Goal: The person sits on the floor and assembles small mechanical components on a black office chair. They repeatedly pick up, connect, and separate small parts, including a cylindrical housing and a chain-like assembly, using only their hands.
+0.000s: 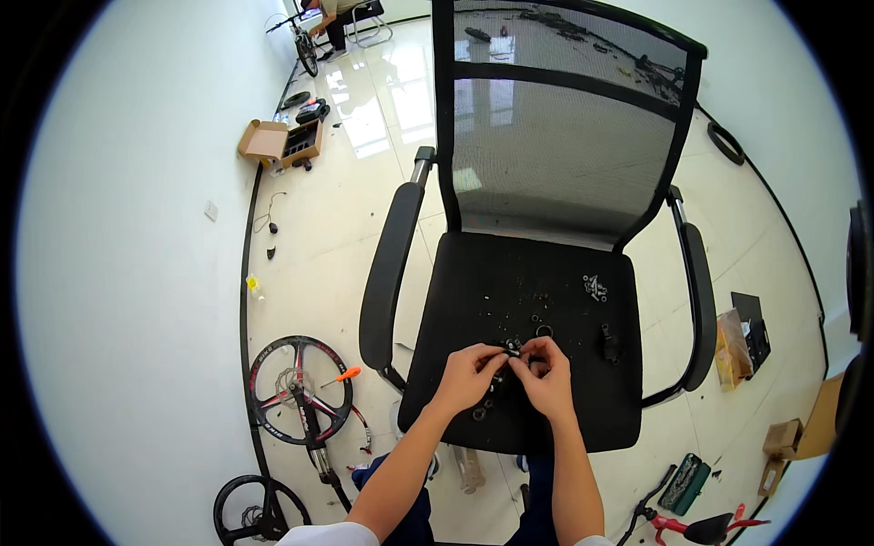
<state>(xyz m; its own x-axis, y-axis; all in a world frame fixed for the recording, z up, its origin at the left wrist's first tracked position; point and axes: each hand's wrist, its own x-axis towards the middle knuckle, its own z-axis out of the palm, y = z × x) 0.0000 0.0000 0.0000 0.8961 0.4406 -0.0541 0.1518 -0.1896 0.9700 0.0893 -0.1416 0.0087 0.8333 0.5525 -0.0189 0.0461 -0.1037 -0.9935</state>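
Observation:
Over the front part of a black chair seat [437,400], my left hand [469,373] and my right hand [544,373] meet with fingertips pinched together. Between them is a small dark part [512,348] with a bit of shiny metal, mostly covered by the fingers; its exact kind is too small to make out. A dark ring [544,331] lies just beyond my right hand. Below the hands are more small dark round parts [480,413]. Farther right on the seat sit a pile of silvery bolts [594,288] and a black bracket-like piece [610,344].
Left on the floor are a spoked bike wheel [301,437], an orange-handled screwdriver [348,374] and a second black wheel [222,510]. An open cardboard box [305,141] lies farther off. At right are a green toolbox [685,484] and red bike frame [669,525]. Another person [332,23] sits by a bicycle far away.

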